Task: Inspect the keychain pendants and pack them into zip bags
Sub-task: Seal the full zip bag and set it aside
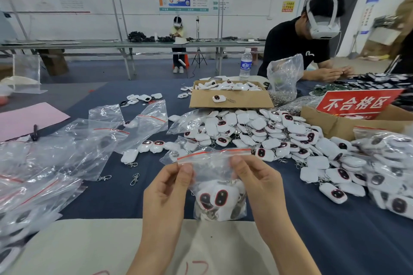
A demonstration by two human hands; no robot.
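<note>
Fingertips (186, 168) of left hand (165, 196) and right hand (259, 187) pinch the zip bag (214, 172) near its red seal; bag hangs lengthwise, mouth up, pendants (215, 198) slumped at the bottom.

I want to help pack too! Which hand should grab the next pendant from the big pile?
Probably the right hand: the loose pendant pile lies on its side. The left hand would have to cross the zip bag both pinch.

Table (111, 196) (dark blue cloth) — pendant heap (257, 131), loose zip bags (89, 147), cardboard box (245, 100), pink sheet (29, 120)
</note>
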